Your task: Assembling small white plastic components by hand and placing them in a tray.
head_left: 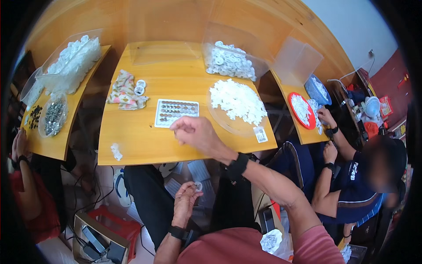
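Above my lap, my left hand (184, 199) pinches a small round white disc (198, 186) with a darker centre. My right hand (196, 133) reaches over the table, just at the lower right edge of a white tray (157, 124). Its fingers are curled together, and whatever may be between them is hidden. Rows of small round pieces (176, 108), dark and silvery, lie in that tray. Right of it, a clear round dish (214, 115) bears a heap of small white pieces (239, 102).
A floral cloth (125, 91) lies at left beside two round discs (140, 87). A crumpled white scrap (116, 152) sits near the front edge. Behind stands a clear bin (231, 61) of white discs. Co-workers sit on both sides; at right are a red plate (292, 108) and blue basin (317, 91).
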`<state>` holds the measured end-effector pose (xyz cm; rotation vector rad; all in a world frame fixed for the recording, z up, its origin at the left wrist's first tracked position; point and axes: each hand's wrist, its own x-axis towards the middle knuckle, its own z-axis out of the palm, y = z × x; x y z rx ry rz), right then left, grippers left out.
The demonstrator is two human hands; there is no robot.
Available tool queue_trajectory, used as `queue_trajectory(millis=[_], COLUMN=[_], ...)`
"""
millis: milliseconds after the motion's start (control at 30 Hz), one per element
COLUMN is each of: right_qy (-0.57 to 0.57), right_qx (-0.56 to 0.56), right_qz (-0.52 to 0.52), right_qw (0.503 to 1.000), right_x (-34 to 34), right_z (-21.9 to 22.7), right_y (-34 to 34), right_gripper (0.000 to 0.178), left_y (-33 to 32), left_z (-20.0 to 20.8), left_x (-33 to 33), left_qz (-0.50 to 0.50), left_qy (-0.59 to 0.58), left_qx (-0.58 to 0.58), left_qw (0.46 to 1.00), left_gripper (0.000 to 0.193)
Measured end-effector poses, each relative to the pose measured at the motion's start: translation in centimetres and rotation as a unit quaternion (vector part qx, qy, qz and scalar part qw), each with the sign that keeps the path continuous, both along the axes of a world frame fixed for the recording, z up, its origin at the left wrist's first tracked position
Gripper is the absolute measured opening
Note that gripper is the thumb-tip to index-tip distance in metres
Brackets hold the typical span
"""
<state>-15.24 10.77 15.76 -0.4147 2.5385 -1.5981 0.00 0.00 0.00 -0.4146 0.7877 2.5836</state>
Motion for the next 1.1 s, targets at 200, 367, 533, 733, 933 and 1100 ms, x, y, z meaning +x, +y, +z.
queue_trajectory(millis=[200,367,533,733,933,1100], right_qy=[-0.152,-0.244,-0.254,-0.266,-0.324,-0.286], right_qx=[-0.230,-0.313,-0.347,-0.434,-0.533,-0.422], right_qz=[-0.004,-0.040,-0.071,-0.099,-0.131,-0.193], right_qw=[0.961,0.917,0.900,0.855,0.771,0.838], right_x=[9.0,13.9,16.3,17.5,17.5,16.8], right_z=[-2.2,-5.5,-7.9,-10.0,-11.4,-11.8], right_y=[3.5,5.0,5.3,4.2,3.8,4.8], right_gripper=[0.018,0.023,0.023,0.019,0.016,0.012], left_y=[0.3,0.2,0.1,-0.1,0.0,0.4], left_z=[0.2,-0.9,-1.4,-1.2,-1.1,-0.5], left_x=[0.3,0.6,0.7,0.8,0.6,0.4], left_qz=[-0.008,-0.031,-0.012,-0.027,-0.028,-0.011], left_qy=[-0.001,0.014,-0.014,-0.010,0.009,0.020], left_qx=[-0.013,-0.010,-0.028,-0.031,-0.030,-0.036], left_qw=[1.000,0.999,0.999,0.999,0.999,0.999], left_gripper=[0.018,0.018,0.018,0.018,0.018,0.019])
